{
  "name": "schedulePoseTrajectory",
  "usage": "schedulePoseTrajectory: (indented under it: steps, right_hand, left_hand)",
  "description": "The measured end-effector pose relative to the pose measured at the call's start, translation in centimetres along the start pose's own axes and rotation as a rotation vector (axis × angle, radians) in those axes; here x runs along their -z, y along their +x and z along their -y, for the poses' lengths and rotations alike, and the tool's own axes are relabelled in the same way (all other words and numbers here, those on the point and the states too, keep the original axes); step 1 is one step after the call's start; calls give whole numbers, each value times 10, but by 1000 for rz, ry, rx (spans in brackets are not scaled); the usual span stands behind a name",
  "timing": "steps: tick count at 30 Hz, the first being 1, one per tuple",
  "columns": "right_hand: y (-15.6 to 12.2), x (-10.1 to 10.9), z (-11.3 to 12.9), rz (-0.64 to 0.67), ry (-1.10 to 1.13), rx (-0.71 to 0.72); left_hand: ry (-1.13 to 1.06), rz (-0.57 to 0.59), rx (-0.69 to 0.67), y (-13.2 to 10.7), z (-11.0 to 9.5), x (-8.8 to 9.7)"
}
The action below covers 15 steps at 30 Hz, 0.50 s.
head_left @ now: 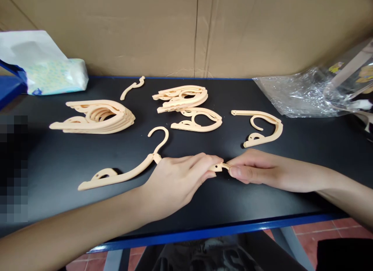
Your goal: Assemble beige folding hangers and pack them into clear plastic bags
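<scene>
my left hand (177, 177) and right hand (253, 170) clamp fingertips on the right arm of a peach plastic hanger (122, 177), resting flat on the table (305, 146) for support.

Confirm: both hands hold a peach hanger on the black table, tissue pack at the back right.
Wrong side: head view shows the tissue pack at the back left. Left hand and right hand hold the peach hanger on the black table.

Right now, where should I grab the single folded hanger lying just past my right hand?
Probably take the folded hanger by its outer bend, from the right: it lies flat on the table, that curve faces bare surface, and the hook curls inside the fold.
</scene>
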State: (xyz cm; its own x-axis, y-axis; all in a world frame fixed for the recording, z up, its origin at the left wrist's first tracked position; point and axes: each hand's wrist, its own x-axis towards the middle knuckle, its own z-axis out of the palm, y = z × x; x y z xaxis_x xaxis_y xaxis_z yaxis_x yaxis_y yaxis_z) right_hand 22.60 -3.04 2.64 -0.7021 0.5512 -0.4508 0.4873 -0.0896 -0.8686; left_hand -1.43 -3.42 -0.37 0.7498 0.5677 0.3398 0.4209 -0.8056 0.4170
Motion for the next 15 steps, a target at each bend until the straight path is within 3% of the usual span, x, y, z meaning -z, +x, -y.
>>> schedulePoseTrajectory:
  steps: [15]
  right_hand:
    - [-4,-9,6,-66,-542,105]
  left_hand:
    - [-48,53,7,0,-1,1]
